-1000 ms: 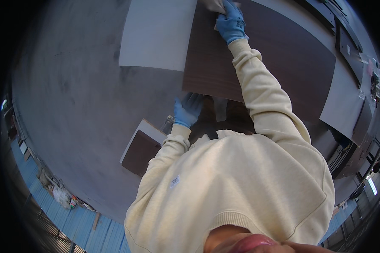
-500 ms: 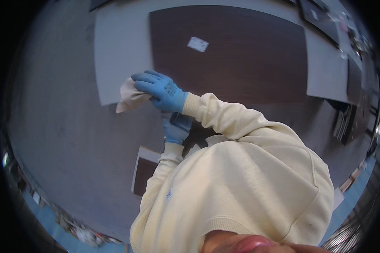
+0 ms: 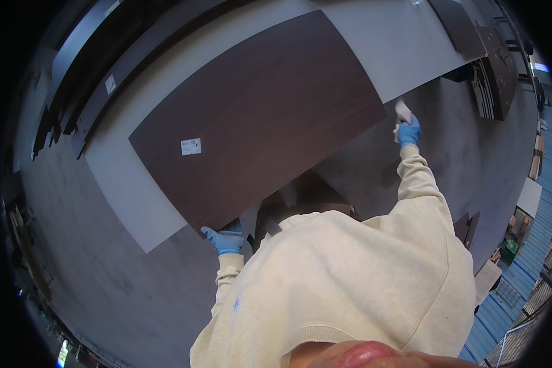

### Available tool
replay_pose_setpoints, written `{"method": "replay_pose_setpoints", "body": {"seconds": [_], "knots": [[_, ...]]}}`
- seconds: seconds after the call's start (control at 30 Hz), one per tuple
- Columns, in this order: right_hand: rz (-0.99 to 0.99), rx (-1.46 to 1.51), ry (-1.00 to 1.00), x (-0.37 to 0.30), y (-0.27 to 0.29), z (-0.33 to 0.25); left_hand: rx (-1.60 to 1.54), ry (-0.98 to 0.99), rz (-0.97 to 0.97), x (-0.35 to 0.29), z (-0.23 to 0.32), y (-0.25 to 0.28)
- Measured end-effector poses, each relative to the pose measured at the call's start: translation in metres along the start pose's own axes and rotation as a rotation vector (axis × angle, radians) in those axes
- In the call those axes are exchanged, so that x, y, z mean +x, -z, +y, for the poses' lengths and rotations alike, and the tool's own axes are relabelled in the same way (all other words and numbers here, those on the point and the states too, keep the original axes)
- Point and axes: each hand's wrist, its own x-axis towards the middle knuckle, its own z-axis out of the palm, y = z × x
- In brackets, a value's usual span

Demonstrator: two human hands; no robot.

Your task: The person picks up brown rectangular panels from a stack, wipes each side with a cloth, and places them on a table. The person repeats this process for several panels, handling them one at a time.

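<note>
A large dark brown wood-grain board (image 3: 270, 116) lies on a wider pale grey panel (image 3: 398, 49), with a small white printed label (image 3: 191, 146) stuck near its left end. At the board's near left corner is my left hand (image 3: 226, 239) in a blue glove. Its thumb points out to the left, and its fingers close at the board's edge, partly hidden there. Stretched out past the board's near right corner, my right hand (image 3: 410, 131), also gloved in blue, grips a crumpled whitish cloth (image 3: 403, 111). The cloth hangs clear of the board.
Long dark panels (image 3: 110, 86) stand along the far left, one with a white label. At right is a stack of dark boards (image 3: 494, 92). Grey floor (image 3: 122, 294) surrounds the work surface, and a blue strip (image 3: 512, 319) runs along the far right.
My hands were close together at the left; now they are wide apart. The right hand has swung to the right with the cloth, and the left is at the board's corner. My view has turned.
</note>
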Motion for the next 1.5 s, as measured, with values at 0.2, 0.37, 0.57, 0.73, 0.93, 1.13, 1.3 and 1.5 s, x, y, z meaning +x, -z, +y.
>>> {"method": "replay_pose_setpoints", "body": {"seconds": [0.2,0.37,0.57,0.73,0.93,1.13,1.3,1.5], "knots": [[0.07,-0.254,1.047,0.042,-0.082,-0.099,-0.012,-0.127,0.263,0.016,-0.018,-0.022],[-0.418,-0.567,1.573,-0.014,-0.274,-0.155,0.006,-0.245,0.33,0.027,-0.037,-0.043],[-0.228,-0.55,1.194,0.089,-0.314,-0.152,0.062,-0.328,0.435,0.027,-0.04,-0.048],[-0.089,-0.627,1.074,0.178,-0.182,-0.095,0.072,-0.351,0.401,0.026,-0.045,-0.055],[0.06,-0.718,0.206,0.149,0.046,0.001,0.112,-0.359,0.353,0.033,-0.048,-0.058],[-0.062,-0.272,0.419,0.097,0.022,-0.073,0.151,-0.355,0.36,0.043,-0.043,-0.052],[-0.749,-0.602,1.429,-0.029,-0.132,-0.068,0.106,-0.334,0.426,0.038,-0.044,-0.062],[-0.376,-0.513,1.128,0.062,-0.096,-0.031,0.133,-0.289,0.357,0.039,-0.038,-0.053]]}}
